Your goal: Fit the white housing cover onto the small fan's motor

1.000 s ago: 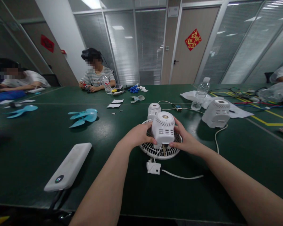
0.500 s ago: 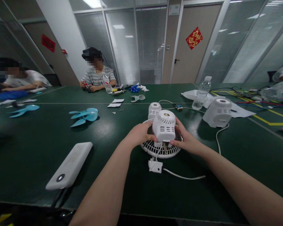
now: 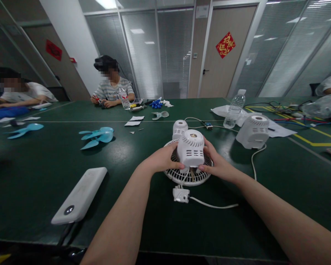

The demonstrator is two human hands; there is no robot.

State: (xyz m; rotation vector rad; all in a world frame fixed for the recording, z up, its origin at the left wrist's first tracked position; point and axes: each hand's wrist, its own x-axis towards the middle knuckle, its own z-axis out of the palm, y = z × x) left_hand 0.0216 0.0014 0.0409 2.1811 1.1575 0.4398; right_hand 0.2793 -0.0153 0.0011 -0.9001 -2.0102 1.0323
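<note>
1. Green bench (image 3: 132,224) is stretching before you, with a door (image 3: 237,73) standing beyond it at 1 o'clock from the white vented housing (image 3: 191,150) you are handling.
2. Your left hand (image 3: 169,158) is grasping that housing at 9 o'clock, its thumb pressing near the lower front edge.
3. Your right hand (image 3: 215,162) is grasping it at 3 o'clock, mirroring that grip.
4. You are holding the housing upright over a round white grille (image 3: 194,181); whether the two are touching, you cannot tell.
5. Between 6 and 7 o'clock, a small white box (image 3: 180,195) is lying just beside the grille.
6. Another vented unit (image 3: 180,128) is standing close behind at 11 o'clock, and a third housing (image 3: 253,134) is standing at 2 o'clock.
7. Blue fan blades (image 3: 100,135) are lying near 10 o'clock, and a white power bank (image 3: 81,195) is lying at 8 o'clock.
</note>
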